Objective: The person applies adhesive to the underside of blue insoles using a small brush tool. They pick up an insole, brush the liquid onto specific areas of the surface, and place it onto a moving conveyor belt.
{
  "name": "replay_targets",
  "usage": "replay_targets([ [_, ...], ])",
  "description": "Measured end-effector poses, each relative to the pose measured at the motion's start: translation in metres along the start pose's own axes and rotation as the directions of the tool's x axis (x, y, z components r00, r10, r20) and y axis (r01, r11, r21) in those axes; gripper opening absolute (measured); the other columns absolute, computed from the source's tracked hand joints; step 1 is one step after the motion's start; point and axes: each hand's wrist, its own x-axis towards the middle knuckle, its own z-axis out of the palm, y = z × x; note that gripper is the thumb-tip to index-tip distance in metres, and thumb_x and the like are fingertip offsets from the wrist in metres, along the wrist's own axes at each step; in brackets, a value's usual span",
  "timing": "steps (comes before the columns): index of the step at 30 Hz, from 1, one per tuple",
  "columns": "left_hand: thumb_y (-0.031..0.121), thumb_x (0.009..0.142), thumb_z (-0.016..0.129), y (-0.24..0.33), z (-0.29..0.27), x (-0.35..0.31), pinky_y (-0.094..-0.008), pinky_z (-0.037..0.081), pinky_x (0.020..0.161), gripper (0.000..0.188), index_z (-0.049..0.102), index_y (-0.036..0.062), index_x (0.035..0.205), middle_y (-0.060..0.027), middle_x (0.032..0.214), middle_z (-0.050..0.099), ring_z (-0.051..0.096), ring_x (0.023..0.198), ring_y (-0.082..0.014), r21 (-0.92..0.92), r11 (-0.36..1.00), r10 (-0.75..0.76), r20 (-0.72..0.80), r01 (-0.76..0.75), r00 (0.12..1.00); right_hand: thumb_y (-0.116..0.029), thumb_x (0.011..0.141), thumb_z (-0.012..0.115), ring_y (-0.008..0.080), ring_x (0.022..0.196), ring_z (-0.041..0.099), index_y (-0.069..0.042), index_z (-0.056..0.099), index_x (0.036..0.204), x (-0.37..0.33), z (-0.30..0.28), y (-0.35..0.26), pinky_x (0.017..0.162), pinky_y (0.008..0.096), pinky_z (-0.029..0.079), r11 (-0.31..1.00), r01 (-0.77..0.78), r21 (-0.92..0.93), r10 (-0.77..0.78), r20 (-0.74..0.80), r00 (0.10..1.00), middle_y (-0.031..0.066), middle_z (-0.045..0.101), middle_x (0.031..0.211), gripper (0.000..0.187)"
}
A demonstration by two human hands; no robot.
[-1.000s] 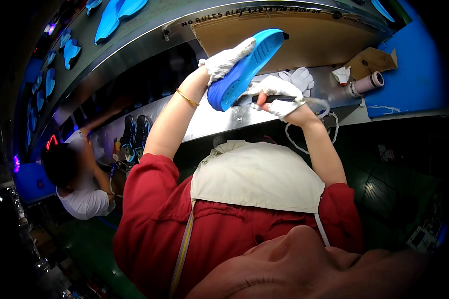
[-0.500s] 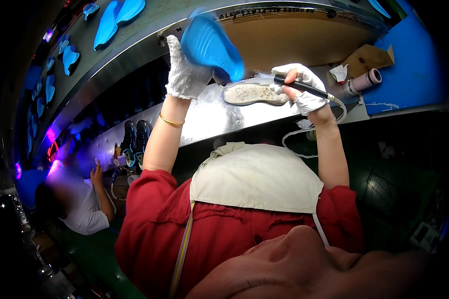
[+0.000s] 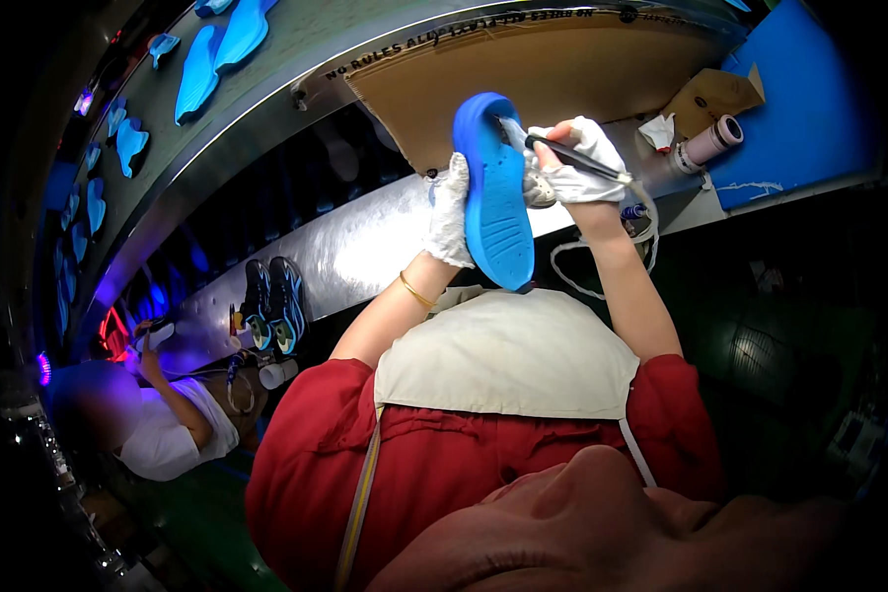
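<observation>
Over the silver metal bench (image 3: 365, 237): moulded blue shoe sole (image 3: 498, 222), raised lengthwise

Left hand (image 3: 451, 215), white-gloved: closed on the sole's 9 o'clock side. Right hand (image 3: 584, 163), white-gloved: gripping a slim black pen-shaped tool (image 3: 567, 156), pale tip at the sole's 12 o'clock end.
Surroundings, from sole: brown cardboard sheet (image 3: 582, 69), 1 o'clock; pink cylindrical tumbler (image 3: 708, 146), 3 o'clock; black-and-blue sneakers (image 3: 286, 306), 8 o'clock.
Bench edge: behind sole; surface extends toward 8 o'clock.
</observation>
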Motion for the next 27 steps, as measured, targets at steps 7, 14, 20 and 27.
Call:
replay_targets([
  [7,0.068,0.091,0.050,0.000,0.001,0.007,-0.0444,0.056,0.094,0.079,0.046,0.0046,0.138,-0.0172,0.125,0.060,0.064,0.107,-0.0298,-0.161,0.986,0.028,-0.095,-0.043,0.995,0.009,0.083,0.067,0.0127,0.074,0.068,-0.004,0.059,0.096,-0.017,0.009,-0.018,0.068,0.0256,0.057,0.962,-0.106,0.252,0.052,0.211,0.976,0.0065,0.066,0.086,0.019],
  [14,0.076,0.089,0.043,0.014,0.009,0.013,-0.0480,0.049,0.103,0.088,0.042,0.0059,0.144,-0.0185,0.135,0.056,0.058,0.118,-0.0330,-0.082,0.985,0.145,-0.094,-0.153,0.985,0.006,0.078,0.072,0.0164,0.075,0.066,-0.004,0.061,0.090,-0.024,0.012,-0.022,0.067,0.0274,0.053,0.937,0.331,-0.116,-0.292,0.264,0.919,0.0090,0.065,0.083,0.019],
  [20,0.074,0.091,0.043,0.024,0.003,0.014,-0.0517,0.049,0.102,0.083,0.047,0.0079,0.141,-0.0172,0.131,0.059,0.059,0.116,-0.0356,-0.105,0.972,0.203,-0.089,-0.212,0.975,0.004,0.073,0.072,0.0240,0.073,0.065,-0.006,0.062,0.090,-0.039,0.011,-0.028,0.066,0.0310,0.052,0.945,0.304,-0.117,-0.263,0.277,0.924,0.0107,0.063,0.083,0.022],
  [27,0.077,0.088,0.042,0.038,-0.010,0.018,-0.0570,0.041,0.109,0.090,0.045,0.0063,0.143,-0.0187,0.135,0.058,0.057,0.120,-0.0405,-0.197,0.960,0.200,-0.012,-0.198,0.980,0.001,0.076,0.072,0.0232,0.072,0.065,-0.007,0.063,0.091,-0.038,-0.001,-0.031,0.068,0.0330,0.053,0.980,0.182,-0.082,-0.154,0.269,0.951,0.0103,0.064,0.085,0.019],
])
